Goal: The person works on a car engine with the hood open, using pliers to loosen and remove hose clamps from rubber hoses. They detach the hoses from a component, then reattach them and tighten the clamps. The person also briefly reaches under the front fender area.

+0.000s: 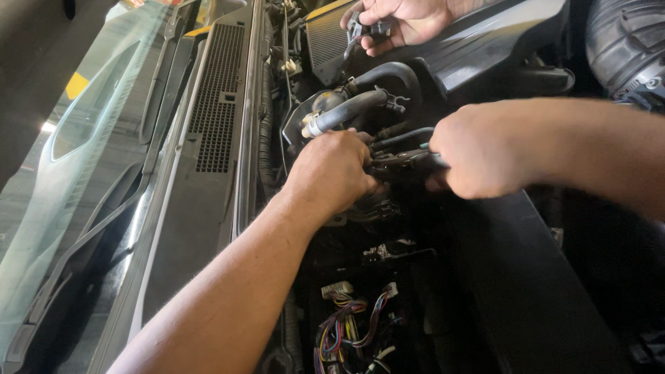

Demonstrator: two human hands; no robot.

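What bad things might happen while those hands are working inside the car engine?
The left hand and right hand both grip a black connector in a tight gap; a hard tug might crack it or make a hand slip against the hoses. Loose coloured wires lie below and could snag. Another person's hand works close above, so they might bump.

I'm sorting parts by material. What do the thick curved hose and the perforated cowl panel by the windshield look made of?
Thick curved black hose: likely rubber, matte, bending smoothly, with a pale band at its end. Dark perforated cowl panel: probably moulded plastic, dull grey, with a uniform grid of holes.
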